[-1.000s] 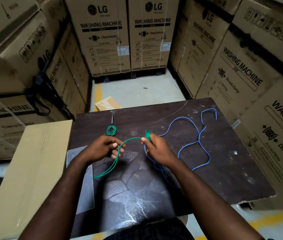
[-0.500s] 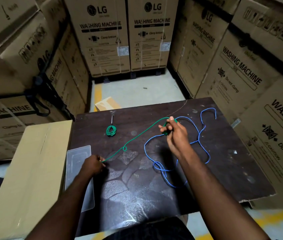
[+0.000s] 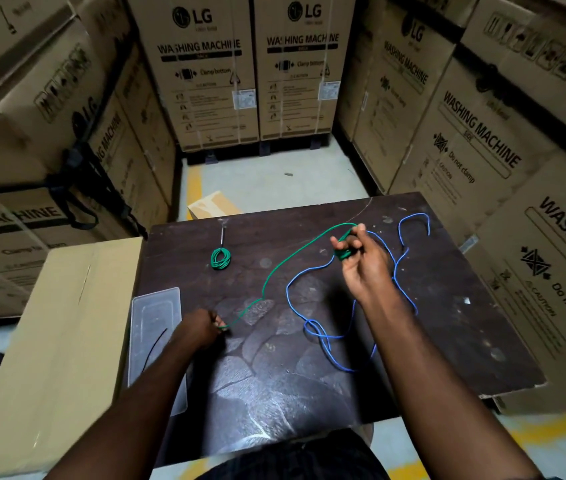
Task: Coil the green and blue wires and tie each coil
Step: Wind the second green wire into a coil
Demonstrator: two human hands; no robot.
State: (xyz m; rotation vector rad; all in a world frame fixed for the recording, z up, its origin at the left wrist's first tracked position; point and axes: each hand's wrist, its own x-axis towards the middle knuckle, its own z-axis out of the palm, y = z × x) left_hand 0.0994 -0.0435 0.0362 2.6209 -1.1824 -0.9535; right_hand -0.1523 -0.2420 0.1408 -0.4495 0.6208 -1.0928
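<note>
A green wire stretches across the dark table between my two hands. My right hand is raised over the far middle of the table, its fingers wrapped with a small green coil of that wire. My left hand pinches the wire's other end low near the table's left side. A finished small green coil lies apart at the far left. The loose blue wire sprawls in loops under and right of my right arm.
A clear plastic lid lies at the table's left edge, beside a large plain carton. A thin metal tool lies behind the green coil. Tall washing machine boxes wall in the table on all sides.
My hands drew apart: the right rose toward the far right with the green coil, the left pulled back to the near left, stretching the green wire between them. Little has shifted over the last half second.
</note>
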